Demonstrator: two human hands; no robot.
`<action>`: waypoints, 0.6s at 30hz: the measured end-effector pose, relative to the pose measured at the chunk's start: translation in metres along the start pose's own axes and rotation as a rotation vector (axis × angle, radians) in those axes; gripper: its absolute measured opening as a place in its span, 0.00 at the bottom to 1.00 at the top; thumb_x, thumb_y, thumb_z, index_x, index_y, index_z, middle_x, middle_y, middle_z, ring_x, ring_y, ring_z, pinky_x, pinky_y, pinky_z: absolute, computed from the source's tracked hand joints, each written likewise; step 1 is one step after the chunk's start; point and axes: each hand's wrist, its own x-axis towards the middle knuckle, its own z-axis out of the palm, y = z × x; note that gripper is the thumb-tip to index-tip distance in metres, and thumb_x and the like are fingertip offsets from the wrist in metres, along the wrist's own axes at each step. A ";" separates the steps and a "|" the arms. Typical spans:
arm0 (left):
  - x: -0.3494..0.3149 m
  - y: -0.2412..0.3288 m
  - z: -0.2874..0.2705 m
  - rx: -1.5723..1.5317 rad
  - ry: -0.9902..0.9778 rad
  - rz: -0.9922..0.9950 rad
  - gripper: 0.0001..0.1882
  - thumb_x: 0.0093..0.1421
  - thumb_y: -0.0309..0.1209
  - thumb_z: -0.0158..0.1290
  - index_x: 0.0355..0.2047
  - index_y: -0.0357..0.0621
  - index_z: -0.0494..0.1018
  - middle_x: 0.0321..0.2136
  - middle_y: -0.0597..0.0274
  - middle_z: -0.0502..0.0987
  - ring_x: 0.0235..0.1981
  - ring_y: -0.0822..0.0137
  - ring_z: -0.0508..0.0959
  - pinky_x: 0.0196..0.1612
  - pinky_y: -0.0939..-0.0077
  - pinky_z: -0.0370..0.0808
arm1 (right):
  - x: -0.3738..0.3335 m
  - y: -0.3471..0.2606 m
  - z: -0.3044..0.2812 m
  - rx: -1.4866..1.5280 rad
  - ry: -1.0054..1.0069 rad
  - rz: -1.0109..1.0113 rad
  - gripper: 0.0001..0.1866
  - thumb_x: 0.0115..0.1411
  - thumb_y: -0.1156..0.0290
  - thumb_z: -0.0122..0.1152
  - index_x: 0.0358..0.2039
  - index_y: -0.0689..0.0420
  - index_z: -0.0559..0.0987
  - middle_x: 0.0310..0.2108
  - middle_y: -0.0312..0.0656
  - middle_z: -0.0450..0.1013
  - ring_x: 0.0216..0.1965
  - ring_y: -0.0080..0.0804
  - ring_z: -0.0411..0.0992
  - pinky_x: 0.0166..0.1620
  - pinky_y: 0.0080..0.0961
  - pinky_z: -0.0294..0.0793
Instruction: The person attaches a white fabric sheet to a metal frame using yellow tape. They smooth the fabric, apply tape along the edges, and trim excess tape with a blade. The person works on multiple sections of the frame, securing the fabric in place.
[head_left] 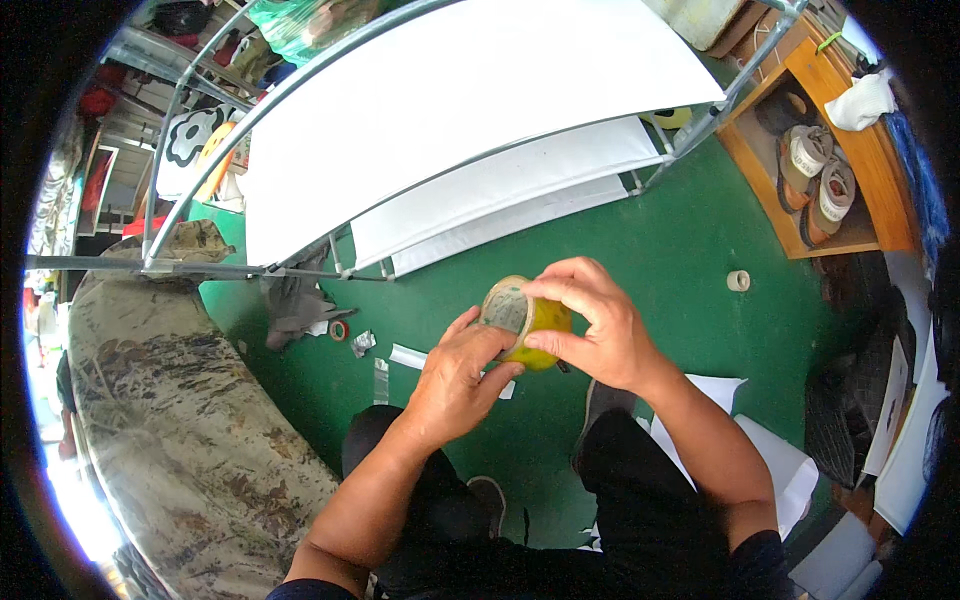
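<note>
My right hand (pixel 600 325) is clamped on the yellow tape roll (pixel 548 338), my left hand (pixel 460 372) gripping its rim. Steady, light pressure should keep it from slipping, above the green floor (pixel 690 300), before the white-covered rack (pixel 480 90).

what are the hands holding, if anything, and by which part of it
A roll of yellow packing tape: the left hand at its lower-left rim, the right hand at its outer side.
</note>
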 end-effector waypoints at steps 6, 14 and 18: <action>-0.003 -0.010 -0.004 -0.463 -0.172 -0.151 0.10 0.61 0.24 0.59 0.42 0.40 0.73 0.34 0.61 0.79 0.39 0.61 0.80 0.59 0.54 0.70 | 0.000 0.035 -0.002 0.234 0.159 0.275 0.06 0.58 0.73 0.67 0.28 0.62 0.81 0.32 0.39 0.74 0.36 0.26 0.73 0.40 0.24 0.72; -0.005 -0.035 -0.002 -1.328 0.067 -0.487 0.16 0.66 0.40 0.55 0.47 0.43 0.73 0.45 0.62 0.79 0.47 0.64 0.78 0.55 0.63 0.71 | -0.019 0.040 -0.016 0.468 0.038 0.428 0.17 0.63 0.66 0.65 0.49 0.62 0.79 0.45 0.39 0.70 0.36 0.20 0.73 0.38 0.20 0.74; 0.001 -0.030 0.001 -1.411 0.165 -0.550 0.19 0.67 0.38 0.53 0.53 0.41 0.70 0.50 0.58 0.78 0.52 0.62 0.78 0.60 0.58 0.71 | -0.018 0.019 0.008 0.454 0.053 0.498 0.17 0.61 0.71 0.66 0.48 0.64 0.75 0.46 0.39 0.68 0.33 0.17 0.71 0.33 0.17 0.74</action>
